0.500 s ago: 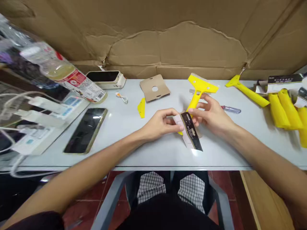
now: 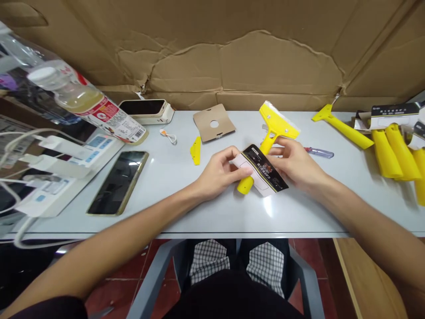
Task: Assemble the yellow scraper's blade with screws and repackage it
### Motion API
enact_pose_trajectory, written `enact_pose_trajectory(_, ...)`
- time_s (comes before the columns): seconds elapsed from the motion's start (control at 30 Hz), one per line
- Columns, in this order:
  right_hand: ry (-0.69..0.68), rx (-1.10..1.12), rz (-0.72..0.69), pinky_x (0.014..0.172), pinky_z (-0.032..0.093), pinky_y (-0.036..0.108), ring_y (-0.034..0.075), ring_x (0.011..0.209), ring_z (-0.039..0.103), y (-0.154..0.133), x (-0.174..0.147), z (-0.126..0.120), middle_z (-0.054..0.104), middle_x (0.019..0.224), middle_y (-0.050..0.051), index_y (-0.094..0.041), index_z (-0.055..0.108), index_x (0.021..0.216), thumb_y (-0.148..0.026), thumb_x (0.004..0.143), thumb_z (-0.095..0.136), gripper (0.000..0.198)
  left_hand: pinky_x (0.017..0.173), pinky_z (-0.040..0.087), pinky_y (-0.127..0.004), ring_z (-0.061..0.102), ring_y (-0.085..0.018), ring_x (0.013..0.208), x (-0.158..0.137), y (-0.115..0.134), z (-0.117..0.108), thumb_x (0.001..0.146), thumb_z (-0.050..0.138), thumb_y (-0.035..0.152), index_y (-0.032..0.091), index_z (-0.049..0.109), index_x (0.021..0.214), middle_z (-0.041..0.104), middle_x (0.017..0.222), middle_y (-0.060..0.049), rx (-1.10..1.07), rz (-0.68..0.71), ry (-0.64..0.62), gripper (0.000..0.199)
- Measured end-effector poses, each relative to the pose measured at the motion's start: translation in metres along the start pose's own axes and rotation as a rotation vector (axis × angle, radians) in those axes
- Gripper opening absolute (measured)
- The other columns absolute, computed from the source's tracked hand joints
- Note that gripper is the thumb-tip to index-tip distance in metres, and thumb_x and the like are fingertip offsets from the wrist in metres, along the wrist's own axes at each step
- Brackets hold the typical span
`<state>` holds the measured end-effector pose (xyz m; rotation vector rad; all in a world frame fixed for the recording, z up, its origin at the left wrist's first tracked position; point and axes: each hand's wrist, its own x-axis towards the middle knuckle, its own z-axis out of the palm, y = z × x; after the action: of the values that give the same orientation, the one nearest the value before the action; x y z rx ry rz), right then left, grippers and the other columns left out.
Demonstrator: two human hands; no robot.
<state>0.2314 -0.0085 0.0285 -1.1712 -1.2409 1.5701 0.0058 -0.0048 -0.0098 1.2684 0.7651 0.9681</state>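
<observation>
Over the middle of the desk I hold a yellow scraper, its wide head pointing away from me and its handle end sticking out toward me. A black and white printed card lies across the handle and hides its middle. My left hand is closed, thumb on top of the card's left edge beside the handle. My right hand is closed around the upper handle, just below the head and at the card's right side; some of its fingers are hidden behind the scraper and card.
Behind my hands lie a brown card with a hole, a small yellow piece and a purple-handled tool. More yellow scrapers are at the right. A phone, power strip and bottle stand left. Cardboard walls the back.
The card has turned and now lies across the handle, its print facing up. The scraper's head has tilted clockwise, and its handle end now shows below the card.
</observation>
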Motion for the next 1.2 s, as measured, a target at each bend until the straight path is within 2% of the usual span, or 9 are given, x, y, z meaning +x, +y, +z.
enact_pose_trajectory(0.1,0.039,-0.021,-0.015,0.038,0.037,0.026,0.011,0.057,0.056,-0.008,-0.001,-0.005,0.073,0.092,0.005,-0.020,0.076,0.096,-0.042,0.081,0.094,0.032,0.073,0.059,-0.028,0.064,-0.013,0.080,0.002,0.000,-0.002,0.078,0.098,0.040,0.020,0.056,0.085,0.067,0.088,0.001,-0.044,0.060,0.118,0.047)
enact_pose_trajectory(0.2,0.121,-0.056,-0.036,0.035,0.033,0.026,0.011,0.055,0.059,-0.017,-0.003,-0.009,0.076,0.109,0.011,-0.019,0.079,0.106,-0.041,0.087,0.088,0.030,0.075,0.061,-0.030,0.066,-0.014,0.081,0.007,-0.001,-0.006,0.072,0.101,0.039,0.021,0.056,0.086,0.068,0.089,0.001,-0.125,0.077,0.210,0.050)
enact_pose_trajectory(0.4,0.289,-0.054,-0.158,0.043,0.045,0.026,0.017,0.075,0.073,-0.019,0.005,-0.018,0.072,0.138,0.010,-0.029,0.072,0.126,-0.051,0.088,0.085,0.046,0.073,0.059,-0.028,0.066,-0.013,0.080,0.007,-0.001,-0.008,0.070,0.103,0.037,0.021,0.058,0.085,0.068,0.088,0.002,-0.107,0.126,0.185,0.050)
enact_pose_trajectory(0.47,0.323,-0.018,-0.186,0.048,0.050,0.027,0.018,0.079,0.074,-0.017,0.011,-0.025,0.075,0.130,0.009,-0.030,0.072,0.125,-0.050,0.086,0.087,0.047,0.071,0.059,-0.027,0.066,-0.013,0.079,0.005,-0.002,-0.006,0.071,0.103,0.037,0.021,0.057,0.085,0.069,0.088,0.001,-0.078,0.119,0.162,0.050)
enact_pose_trajectory(0.6,0.335,0.009,-0.254,0.059,0.057,0.034,0.020,0.075,0.074,-0.012,0.017,-0.035,0.079,0.098,0.005,-0.027,0.075,0.106,-0.042,0.077,0.095,0.038,0.074,0.060,-0.028,0.068,-0.014,0.081,0.004,-0.005,-0.004,0.073,0.102,0.039,0.021,0.059,0.088,0.071,0.091,0.001,-0.071,0.094,0.150,0.049)
enact_pose_trajectory(0.77,0.258,0.005,-0.216,0.067,0.062,0.039,0.020,0.066,0.072,-0.004,0.012,-0.017,0.073,0.071,-0.001,-0.024,0.077,0.096,-0.046,0.071,0.100,0.041,0.079,0.063,-0.031,0.071,-0.015,0.084,0.007,-0.003,-0.003,0.075,0.100,0.038,0.021,0.058,0.091,0.071,0.093,0.001,-0.117,0.070,0.207,0.048)
enact_pose_trajectory(0.9,0.173,-0.026,-0.217,0.078,0.065,0.042,0.022,0.076,0.076,0.004,0.006,-0.003,0.080,0.081,0.002,-0.023,0.080,0.097,-0.057,0.072,0.099,0.046,0.081,0.066,-0.033,0.073,-0.016,0.088,0.011,0.003,0.004,0.073,0.100,0.034,0.023,0.058,0.099,0.073,0.097,0.001,-0.146,0.091,0.254,0.051)
enact_pose_trajectory(1.07,0.083,-0.121,-0.224,0.087,0.064,0.042,0.026,0.094,0.077,0.007,0.006,-0.004,0.083,0.094,0.005,-0.024,0.084,0.098,-0.054,0.075,0.097,0.040,0.077,0.068,-0.040,0.076,-0.021,0.085,0.015,0.006,0.011,0.074,0.095,0.023,0.032,0.056,0.131,0.076,0.103,-0.002,-0.190,0.039,0.242,0.069)
enact_pose_trajectory(1.2,0.104,-0.099,-0.195,0.074,0.061,0.036,0.019,0.079,0.069,0.004,0.008,-0.004,0.075,0.090,0.003,-0.023,0.078,0.092,-0.049,0.090,0.084,0.026,0.077,0.067,-0.041,0.077,-0.024,0.090,0.018,0.006,0.010,0.075,0.089,0.020,0.030,0.058,0.132,0.075,0.109,-0.005,-0.199,-0.009,0.268,0.066)
